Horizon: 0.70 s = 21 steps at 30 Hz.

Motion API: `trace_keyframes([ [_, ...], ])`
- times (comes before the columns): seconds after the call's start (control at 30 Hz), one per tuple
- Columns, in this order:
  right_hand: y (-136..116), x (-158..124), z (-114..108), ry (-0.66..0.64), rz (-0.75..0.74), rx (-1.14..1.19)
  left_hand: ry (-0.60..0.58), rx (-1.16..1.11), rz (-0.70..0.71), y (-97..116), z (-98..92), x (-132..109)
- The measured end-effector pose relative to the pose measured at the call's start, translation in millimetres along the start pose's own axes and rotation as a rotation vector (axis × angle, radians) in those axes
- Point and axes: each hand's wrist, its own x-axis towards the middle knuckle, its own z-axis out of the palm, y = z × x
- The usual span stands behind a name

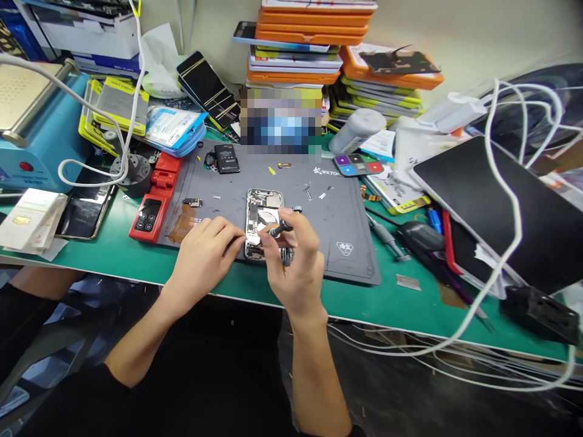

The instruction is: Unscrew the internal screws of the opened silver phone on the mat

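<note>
Flat on the grey repair mat (337, 212), toward its front edge: an opened smartphone (263, 209), innards bare. Left hand (204, 252) curled against its lower left frame, pinching or merely bracing, impossible to tell. Right hand (298, 264) clamped round a small screwdriver (280, 229), tip over the board. Light, stiff, fragile inside — best gripped by the metal frame edges.

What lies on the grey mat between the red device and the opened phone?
In the head view: a small dark part, a brownish patch and the left hand, resting by the phone.
</note>
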Motion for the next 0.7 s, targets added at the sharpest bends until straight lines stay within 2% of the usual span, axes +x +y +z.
trace_keyframes([
  [0.13, 0.9, -1.9, -0.1, -0.010, -0.006, 0.093, 0.000, 0.017, 0.001, 0.6, 0.2, 0.4],
  [0.7, -1.3, 0.2, 0.2, 0.078, -0.013, -0.036, 0.007, 0.008, 0.015, 0.3, 0.7, 0.2],
])
